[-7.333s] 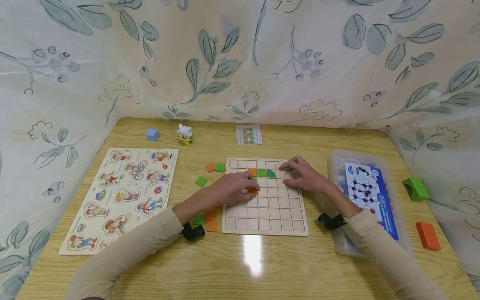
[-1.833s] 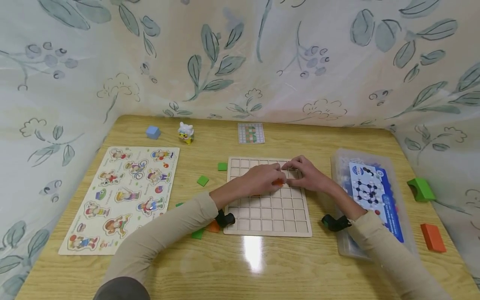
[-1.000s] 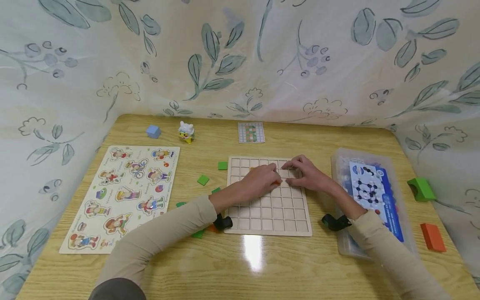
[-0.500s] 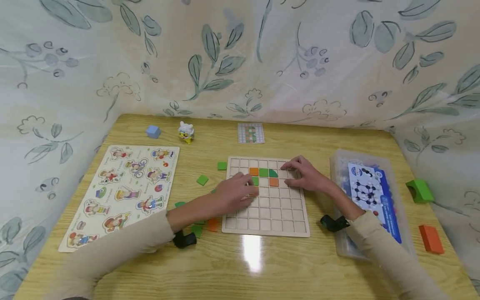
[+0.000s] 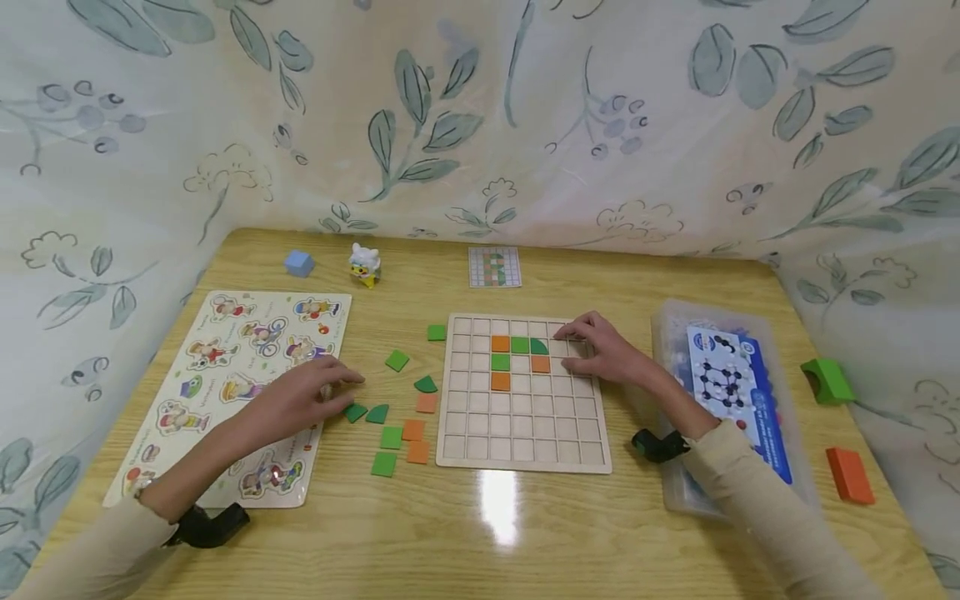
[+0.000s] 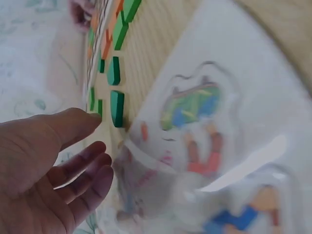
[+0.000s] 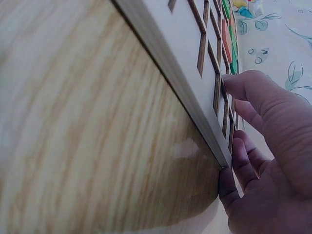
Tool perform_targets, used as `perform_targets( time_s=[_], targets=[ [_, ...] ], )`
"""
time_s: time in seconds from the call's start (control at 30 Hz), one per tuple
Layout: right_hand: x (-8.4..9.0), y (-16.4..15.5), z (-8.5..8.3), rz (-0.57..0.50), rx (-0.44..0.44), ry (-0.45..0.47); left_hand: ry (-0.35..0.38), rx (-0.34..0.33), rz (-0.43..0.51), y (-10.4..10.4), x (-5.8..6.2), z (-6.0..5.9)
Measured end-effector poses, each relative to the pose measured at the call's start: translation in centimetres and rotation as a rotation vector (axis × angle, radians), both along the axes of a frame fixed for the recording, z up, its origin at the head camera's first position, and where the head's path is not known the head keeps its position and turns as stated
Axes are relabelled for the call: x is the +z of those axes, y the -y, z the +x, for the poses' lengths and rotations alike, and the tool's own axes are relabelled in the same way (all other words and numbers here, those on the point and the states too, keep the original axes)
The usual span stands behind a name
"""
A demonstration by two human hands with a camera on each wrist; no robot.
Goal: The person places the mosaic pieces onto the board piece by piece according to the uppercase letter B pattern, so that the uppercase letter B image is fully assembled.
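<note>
Tiles are being set one by one into the grid board (image 5: 522, 433), and this looks like the fetching step. Five tiles sit in its upper cells: orange, green and a green quarter-round in one row, green and orange below, one more orange under that. The left hand (image 5: 300, 400) lies at about 9 o'clock from the board, over the right edge of the picture puzzle (image 5: 225, 392), fingers loosely spread and holding nothing, its tips just beside a green quarter-round tile (image 5: 355, 412). More loose tiles (image 5: 405, 431) lie between hand and board. The right hand (image 5: 603, 354) rests flat at the board's 2 o'clock corner, fingers straight, steadying it.

Next, I judge, comes a thumb-and-finger grip on that thin tile, then a check against the pattern card (image 5: 494, 267) at 12 o'clock for cell and turn.

Writing: the box (image 5: 678, 492) at 3 o'clock carries a blue label with a lattice picture; its text is too small to read.
</note>
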State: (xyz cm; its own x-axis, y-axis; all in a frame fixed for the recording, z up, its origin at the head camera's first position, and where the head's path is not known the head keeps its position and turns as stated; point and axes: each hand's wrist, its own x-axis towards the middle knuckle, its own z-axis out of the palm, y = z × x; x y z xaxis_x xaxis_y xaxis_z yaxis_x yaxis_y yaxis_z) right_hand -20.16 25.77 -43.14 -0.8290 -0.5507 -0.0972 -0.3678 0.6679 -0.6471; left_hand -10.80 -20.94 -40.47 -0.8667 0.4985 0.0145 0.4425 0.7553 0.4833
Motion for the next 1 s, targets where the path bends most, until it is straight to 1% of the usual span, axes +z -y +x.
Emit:
perform_targets(
  time_s=[0.13, 0.2, 0.27, 0.33, 0.37, 0.5, 0.57, 0.67, 0.73, 0.8, 0.9, 0.97, 1.0],
  targets=[
    [0.1, 0.1, 0.0, 0.011, -0.007, 0.002, -0.02, 0.003, 0.036, 0.7, -0.2, 0.8],
    [0.1, 0.2, 0.0, 0.013, -0.01, 0.004, -0.018, 0.007, 0.057, 0.7, -0.2, 0.9],
    [0.1, 0.2, -0.1, 0.015, -0.008, 0.001, -0.007, 0.012, 0.058, 0.4, -0.2, 0.9],
    [0.0, 0.2, -0.1, 0.015, -0.006, -0.003, 0.026, 0.005, 0.03, 0.1, -0.1, 1.0],
    [0.0, 0.2, -0.1, 0.017, -0.007, -0.004, 0.034, -0.009, 0.011, -0.2, 0.0, 1.1],
    [0.0, 0.3, -0.1, 0.02, -0.013, 0.001, 0.033, -0.073, -0.072, -1.1, 0.6, 1.3],
    [0.1, 0.2, 0.0, 0.02, -0.011, 0.002, 0.019, -0.092, -0.087, -1.5, 0.9, 1.4],
    [0.1, 0.2, 0.2, 0.023, -0.005, -0.001, 0.038, -0.092, -0.09, -2.0, 1.4, 1.6],
    [0.1, 0.1, 0.2, 0.027, -0.005, -0.005, 0.081, -0.091, -0.067, -2.2, 1.6, 1.9],
    [0.1, 0.1, 0.3, 0.025, -0.008, -0.004, 0.122, -0.1, -0.023, -2.2, 1.6, 2.3],
    [0.1, 0.1, 0.3, 0.021, -0.013, -0.009, 0.178, -0.137, 0.067, -2.2, 1.3, 3.0],
    [0.1, 0.2, 0.2, 0.014, -0.008, -0.016, 0.199, -0.17, 0.101, -2.1, 1.0, 3.5],
    [0.1, 0.3, 0.2, 0.009, -0.004, -0.017, 0.196, -0.192, 0.106, -2.1, 0.8, 3.7]
  ],
)
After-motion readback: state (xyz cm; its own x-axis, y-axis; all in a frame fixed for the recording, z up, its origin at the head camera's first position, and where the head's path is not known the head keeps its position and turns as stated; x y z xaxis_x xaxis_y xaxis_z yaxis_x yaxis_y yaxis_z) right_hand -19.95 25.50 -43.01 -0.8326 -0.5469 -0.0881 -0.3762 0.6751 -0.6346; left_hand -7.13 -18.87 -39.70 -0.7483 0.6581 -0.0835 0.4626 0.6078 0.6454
